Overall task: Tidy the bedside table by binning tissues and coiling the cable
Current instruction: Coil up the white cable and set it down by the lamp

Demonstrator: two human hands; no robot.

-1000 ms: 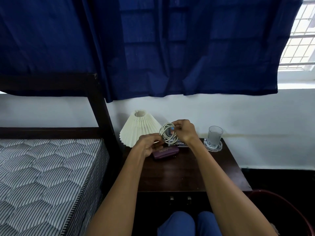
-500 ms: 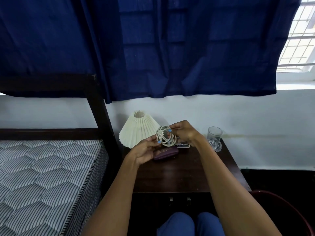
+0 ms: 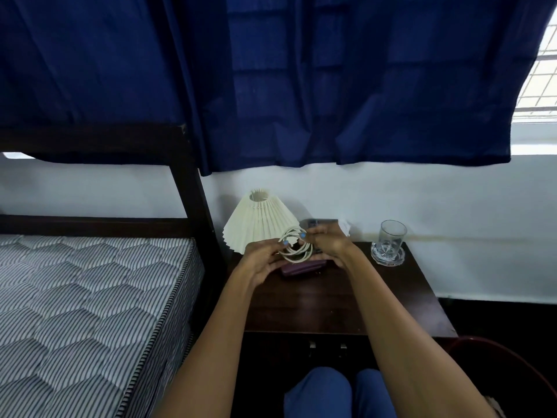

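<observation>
A white cable, wound into a small coil of several loops, is held above the back of the dark wooden bedside table. My left hand grips the coil's left side with thumb and fingers. My right hand pinches its right side. Behind my right hand a bit of white tissue pokes up by the wall. At the lower right the rim of a dark red bin shows beside the table.
A pleated cream lampshade stands at the table's back left. A purple case lies under my hands. An empty glass sits on a clear coaster at the back right. A striped mattress and dark bedpost lie left.
The coil has shifted slightly left and lower toward the lampshade, and both hands have adjusted their grip on it. The view has tilted a little.
</observation>
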